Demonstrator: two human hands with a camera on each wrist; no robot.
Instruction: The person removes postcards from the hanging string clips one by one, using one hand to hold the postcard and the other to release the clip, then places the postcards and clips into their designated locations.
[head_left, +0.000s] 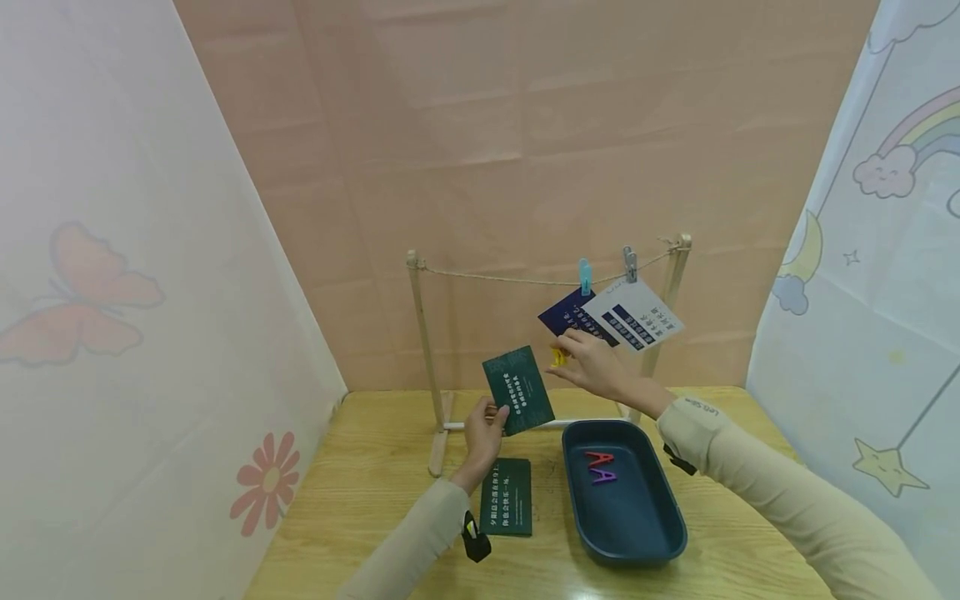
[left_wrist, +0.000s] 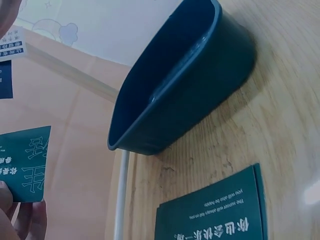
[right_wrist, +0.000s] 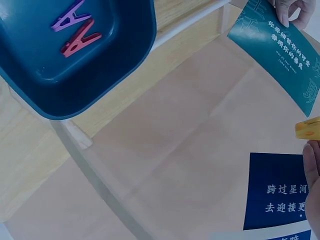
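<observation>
My left hand point(head_left: 484, 429) pinches a green printed card point(head_left: 519, 390) by its lower left edge, holding it up below the string. Close to that card's upper right corner, my right hand point(head_left: 588, 364) pinches a yellow clothespin point(head_left: 558, 357). Two cards hang on the string point(head_left: 487, 277): a dark blue one point(head_left: 566, 313) under a light blue clothespin point(head_left: 585, 277), and a white one point(head_left: 633, 313) under a grey clothespin point(head_left: 630, 265). The white card overlaps part of the blue one. In the right wrist view the yellow clothespin point(right_wrist: 307, 129) points toward the green card point(right_wrist: 280, 52).
A dark blue basin point(head_left: 626, 500) on the wooden table point(head_left: 360, 508) holds a red clothespin point(head_left: 599, 458) and a purple one point(head_left: 603, 476). Left of it lies a small stack of green cards point(head_left: 506, 497). The string spans two wooden posts point(head_left: 423, 333) joined by a white bar.
</observation>
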